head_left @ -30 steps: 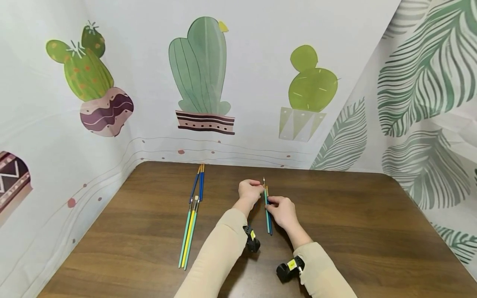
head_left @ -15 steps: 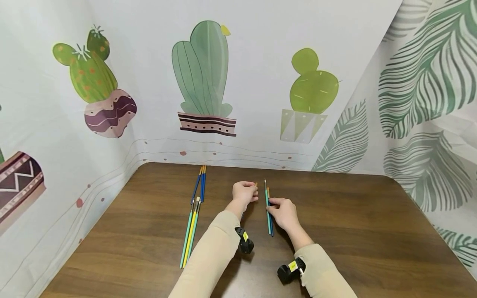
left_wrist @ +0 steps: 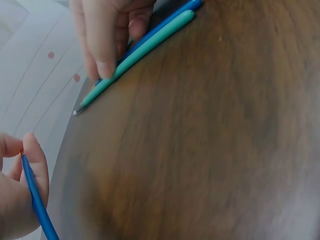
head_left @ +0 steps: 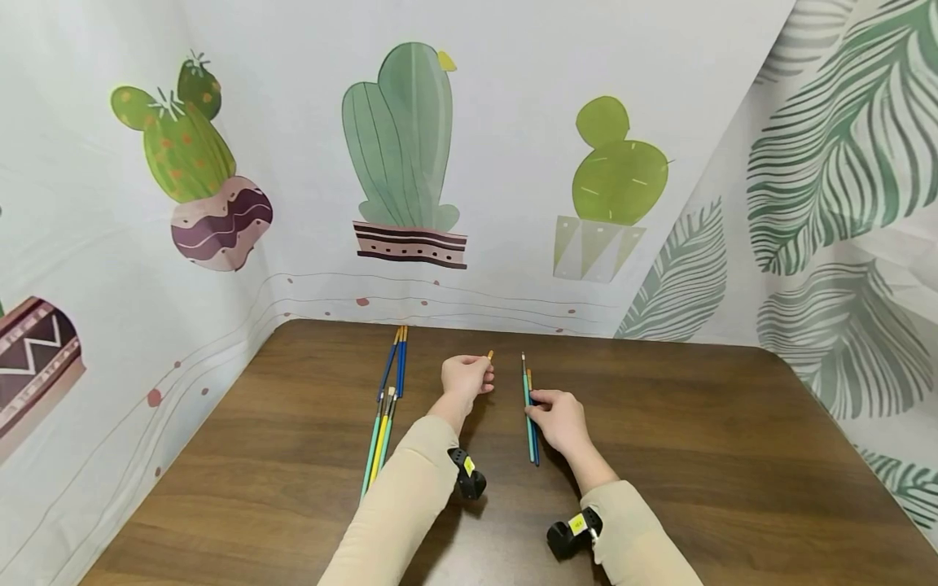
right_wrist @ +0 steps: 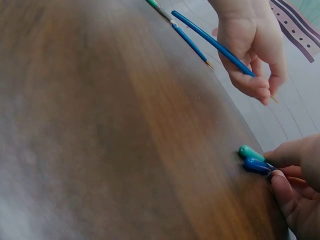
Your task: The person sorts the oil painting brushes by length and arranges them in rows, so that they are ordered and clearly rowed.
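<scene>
My left hand [head_left: 465, 376] pinches a slim blue paintbrush [right_wrist: 215, 45] near its bristle end, fingers curled round it above the table. The orange bristle tip pokes out past the fingertips. To the right, my right hand [head_left: 560, 417] grips a mint-green paintbrush [head_left: 529, 419] and a dark blue paintbrush [right_wrist: 255, 166] between thumb and fingers. Those two lie side by side, bristles towards the back edge. In the left wrist view, part of the blue one is hidden behind the green handle and the fingers.
On the left, several blue paintbrushes [head_left: 401, 366] lie near the table's back edge. Just in front are green brushes and a yellow paintbrush [head_left: 379, 448], partly covered by my left sleeve [head_left: 403, 496]. A cactus-print cloth [head_left: 498, 163] hangs behind the wooden table [head_left: 681, 456].
My left hand has moved left, away from the two brushes at my right hand, carrying a blue paintbrush. My right hand has stayed at its pair.
</scene>
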Motion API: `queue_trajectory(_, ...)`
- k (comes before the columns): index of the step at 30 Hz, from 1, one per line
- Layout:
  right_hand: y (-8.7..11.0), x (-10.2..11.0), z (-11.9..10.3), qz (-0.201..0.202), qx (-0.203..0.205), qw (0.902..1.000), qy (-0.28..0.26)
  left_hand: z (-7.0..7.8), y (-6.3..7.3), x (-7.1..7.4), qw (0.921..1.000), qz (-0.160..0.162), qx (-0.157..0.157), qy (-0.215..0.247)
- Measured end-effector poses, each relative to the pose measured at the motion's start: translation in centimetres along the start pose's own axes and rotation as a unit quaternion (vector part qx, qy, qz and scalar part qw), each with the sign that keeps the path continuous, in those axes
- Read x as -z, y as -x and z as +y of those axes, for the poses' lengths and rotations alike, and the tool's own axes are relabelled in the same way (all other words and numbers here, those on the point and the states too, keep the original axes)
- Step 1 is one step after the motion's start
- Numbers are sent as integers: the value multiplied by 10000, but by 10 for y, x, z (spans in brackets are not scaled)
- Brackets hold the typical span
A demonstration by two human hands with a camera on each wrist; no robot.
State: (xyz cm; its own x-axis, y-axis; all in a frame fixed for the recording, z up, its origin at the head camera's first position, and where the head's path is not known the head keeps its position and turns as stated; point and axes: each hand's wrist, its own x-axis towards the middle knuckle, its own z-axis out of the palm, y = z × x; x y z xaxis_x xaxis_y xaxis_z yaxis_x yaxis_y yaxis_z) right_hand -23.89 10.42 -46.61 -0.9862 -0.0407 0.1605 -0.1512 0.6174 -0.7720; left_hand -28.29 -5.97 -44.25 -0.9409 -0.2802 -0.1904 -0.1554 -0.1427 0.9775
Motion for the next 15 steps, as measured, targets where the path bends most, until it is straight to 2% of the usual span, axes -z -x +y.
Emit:
queue_trajectory(10,0,-1,2,-18,-29,10000,53,13,-4,20,9994,323,-34,-120)
queue_trajectory(15,0,-1,1,-2,-16,10000,41,17,-8,32,9998,191,-44,42)
